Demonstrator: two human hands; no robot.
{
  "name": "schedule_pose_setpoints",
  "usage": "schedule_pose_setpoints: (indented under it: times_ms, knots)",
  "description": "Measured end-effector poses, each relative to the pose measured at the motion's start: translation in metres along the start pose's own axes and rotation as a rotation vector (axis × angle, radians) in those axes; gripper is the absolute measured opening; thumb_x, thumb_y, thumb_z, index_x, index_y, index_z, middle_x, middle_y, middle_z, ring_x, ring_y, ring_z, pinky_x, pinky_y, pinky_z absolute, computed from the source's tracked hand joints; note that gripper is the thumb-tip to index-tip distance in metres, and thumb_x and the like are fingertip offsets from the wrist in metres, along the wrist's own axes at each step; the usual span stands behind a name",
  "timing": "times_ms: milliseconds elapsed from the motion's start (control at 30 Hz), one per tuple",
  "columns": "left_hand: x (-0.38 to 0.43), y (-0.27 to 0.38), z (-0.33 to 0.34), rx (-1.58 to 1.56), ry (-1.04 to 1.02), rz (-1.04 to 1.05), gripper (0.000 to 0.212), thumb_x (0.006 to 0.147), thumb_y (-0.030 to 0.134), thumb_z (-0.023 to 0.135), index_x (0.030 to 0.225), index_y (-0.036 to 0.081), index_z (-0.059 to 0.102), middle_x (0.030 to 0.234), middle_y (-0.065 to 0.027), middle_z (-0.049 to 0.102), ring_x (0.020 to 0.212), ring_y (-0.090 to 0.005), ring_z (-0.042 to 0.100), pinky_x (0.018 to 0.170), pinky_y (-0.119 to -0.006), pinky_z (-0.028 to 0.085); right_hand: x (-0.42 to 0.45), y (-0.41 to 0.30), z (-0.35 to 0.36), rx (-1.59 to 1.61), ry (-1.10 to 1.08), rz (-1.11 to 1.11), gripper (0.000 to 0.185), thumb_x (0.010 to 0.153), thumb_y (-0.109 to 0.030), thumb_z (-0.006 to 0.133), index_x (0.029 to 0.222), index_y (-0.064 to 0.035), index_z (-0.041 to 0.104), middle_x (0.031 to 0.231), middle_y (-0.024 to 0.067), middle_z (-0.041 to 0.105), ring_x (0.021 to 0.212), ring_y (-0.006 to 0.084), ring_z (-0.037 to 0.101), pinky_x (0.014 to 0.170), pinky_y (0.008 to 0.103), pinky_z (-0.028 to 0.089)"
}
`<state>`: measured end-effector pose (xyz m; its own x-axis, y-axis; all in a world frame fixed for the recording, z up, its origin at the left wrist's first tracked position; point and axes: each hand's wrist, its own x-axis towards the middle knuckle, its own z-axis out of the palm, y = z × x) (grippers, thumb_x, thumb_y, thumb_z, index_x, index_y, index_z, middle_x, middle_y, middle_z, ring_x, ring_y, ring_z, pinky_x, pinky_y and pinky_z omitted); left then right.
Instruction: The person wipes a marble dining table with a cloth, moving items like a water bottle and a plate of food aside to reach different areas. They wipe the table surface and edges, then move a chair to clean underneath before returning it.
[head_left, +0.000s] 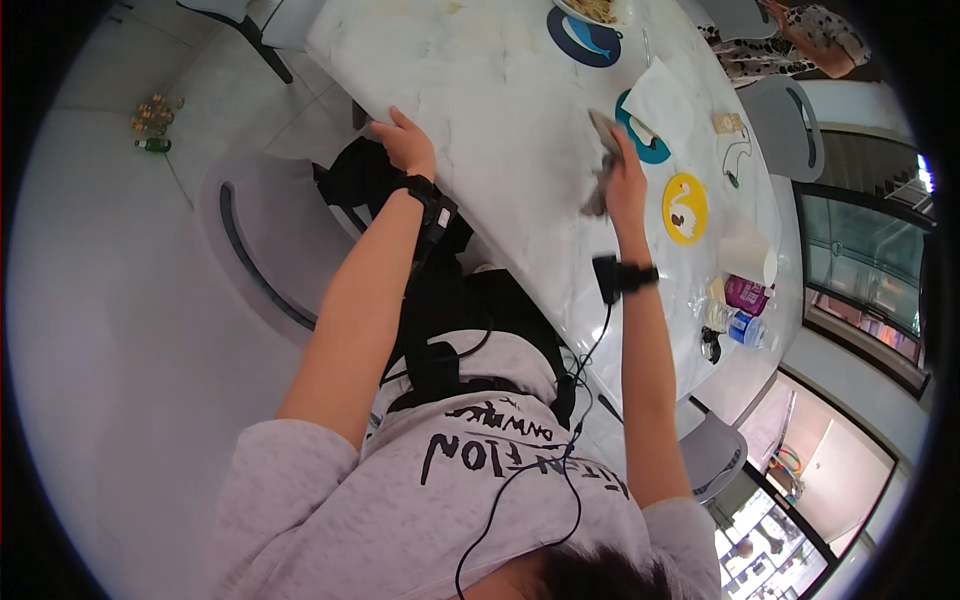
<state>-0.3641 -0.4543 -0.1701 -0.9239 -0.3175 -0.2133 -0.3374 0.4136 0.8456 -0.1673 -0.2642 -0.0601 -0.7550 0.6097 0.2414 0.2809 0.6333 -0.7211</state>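
Note:
My right hand (628, 187) grips a grey cloth (602, 131), blurred, over the white marble-patterned table (517, 150). Just right of it lie a teal coaster (654, 152), partly under a white paper sheet (661, 97), and a yellow coaster with a swan picture (685, 209). My left hand (409, 146) is at the table's left edge, thumb and fingers apart, with nothing visible in it. Whether it touches the edge I cannot tell. Both wrists wear black straps with small devices, and a cable runs from the right one.
A plate of noodles (592, 9) stands by a dark blue whale coaster (583, 37). To the right are a white paper roll (748, 256), a purple packet (747, 295) and a plastic bottle (739, 326). A grey chair (262, 232) is at left; another person's arm (817, 49) shows top right.

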Motion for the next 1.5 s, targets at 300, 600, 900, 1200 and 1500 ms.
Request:
schedule_pose_setpoints:
  times_ms: [300, 600, 900, 1200, 1500]
  knots:
    - [0.003, -0.002, -0.004, -0.048, 0.027, 0.031, 0.039, 0.095, 0.035, 0.035, 0.105, -0.003, 0.034, 0.094, -0.0280, 0.057, 0.085, -0.0447, 0.056, 0.071, -0.050, 0.046, 0.103, 0.032, 0.120, -0.416, -0.261, -0.220, 0.047, 0.080, 0.003, 0.039, 0.127, -0.0029, 0.042, 0.135, 0.0163, 0.040, 0.126, 0.0340, 0.035, 0.104, 0.0384, 0.030]
    - [0.001, 0.001, -0.005, -0.114, 0.033, 0.056, 0.036, 0.095, 0.031, 0.037, 0.104, -0.004, 0.033, 0.091, -0.0297, 0.057, 0.085, -0.0445, 0.056, 0.070, -0.049, 0.046, 0.063, 0.026, 0.102, -0.537, -0.344, -0.234, 0.050, 0.079, 0.004, 0.039, 0.128, -0.0038, 0.042, 0.135, 0.0147, 0.040, 0.123, 0.0317, 0.039, 0.103, 0.0360, 0.032]
    - [0.006, -0.009, 0.000, -0.100, -0.004, 0.066, 0.042, 0.095, 0.033, 0.036, 0.111, -0.006, 0.032, 0.093, -0.0295, 0.057, 0.085, -0.0443, 0.057, 0.071, -0.048, 0.047, -0.078, 0.014, 0.022, -0.447, -0.408, -0.180, 0.056, 0.074, 0.009, 0.039, 0.129, -0.0004, 0.040, 0.135, 0.0165, 0.039, 0.124, 0.0337, 0.036, 0.102, 0.0407, 0.030]
    - [0.010, -0.010, 0.000, -0.032, -0.029, -0.013, 0.048, 0.094, 0.041, 0.033, 0.113, -0.004, 0.033, 0.096, -0.0284, 0.056, 0.092, -0.0439, 0.055, 0.077, -0.050, 0.045, -0.256, 0.033, -0.067, -0.554, -0.275, 0.272, 0.064, 0.072, 0.013, 0.037, 0.133, -0.0039, 0.037, 0.139, 0.0150, 0.033, 0.131, 0.0312, 0.027, 0.108, 0.0399, 0.023]
    - [0.008, -0.008, -0.007, -0.064, -0.060, 0.003, 0.054, 0.094, 0.043, 0.030, 0.114, -0.008, 0.031, 0.104, -0.0330, 0.053, 0.096, -0.0471, 0.053, 0.080, -0.051, 0.045, -0.391, 0.075, -0.146, -0.231, 0.451, 0.969, 0.053, 0.083, 0.005, 0.035, 0.136, -0.0029, 0.033, 0.137, 0.0155, 0.037, 0.127, 0.0288, 0.035, 0.105, 0.0334, 0.026]
